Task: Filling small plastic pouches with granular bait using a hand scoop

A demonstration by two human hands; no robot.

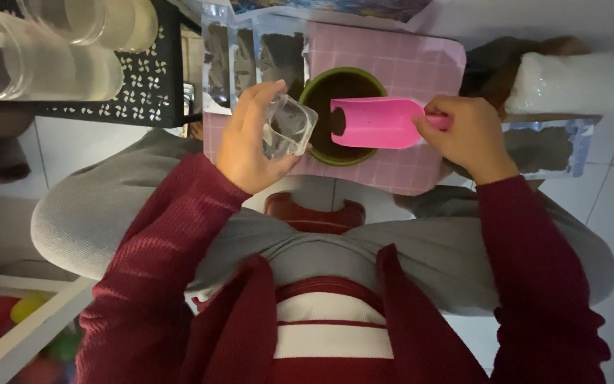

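Two hands: both working over the green pot (321,153).
Left hand (246,142): fingers gripping a clear plastic cup (289,126), tilting at the pot's left rim.
Right hand (467,135): fingers closed on the pink scoop (378,122) handle.
Scoop axis: lying left-right, blade pointing toward the cup.

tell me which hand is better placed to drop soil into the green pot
Right, probably: the right hand holds the pink scoop with its blade already over the green pot. The left hand only holds a clear plastic cup.

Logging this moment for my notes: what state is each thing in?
Green pot: upright, holds dark soil.
Pink scoop: held by the right hand, over the pot, a little soil at its tip.
Clear plastic cup: held tilted by the left hand, looks empty.
Clear bags: upright behind the pot, hold dark soil.
Pink mat: flat under the pot.
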